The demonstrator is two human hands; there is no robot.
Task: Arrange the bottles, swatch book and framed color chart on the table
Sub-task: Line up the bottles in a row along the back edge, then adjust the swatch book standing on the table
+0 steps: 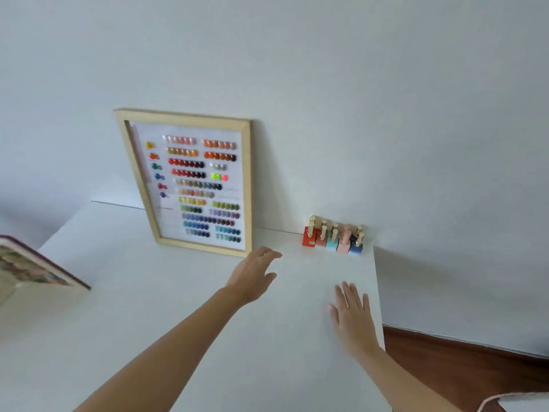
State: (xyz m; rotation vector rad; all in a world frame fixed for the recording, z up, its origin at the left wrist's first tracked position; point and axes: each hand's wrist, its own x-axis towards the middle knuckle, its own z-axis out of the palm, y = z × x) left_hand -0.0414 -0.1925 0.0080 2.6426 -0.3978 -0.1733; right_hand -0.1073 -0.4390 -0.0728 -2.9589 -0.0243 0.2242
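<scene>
A framed color chart (190,179) with a light wood frame leans upright against the wall at the back of the white table (178,322). Several small colored bottles (334,237) with gold caps stand in a tight cluster against the wall at the table's back right corner. The swatch book (35,269) stands open at the left edge, partly cut off. My left hand (255,275) hovers open just below the frame's lower right corner, fingers spread. My right hand (349,310) is open, palm down over the table near its right edge, below the bottles.
The white wall runs behind the table. The table's right edge drops to a brown wooden floor (460,361). A pale object (520,402) shows at the bottom right corner.
</scene>
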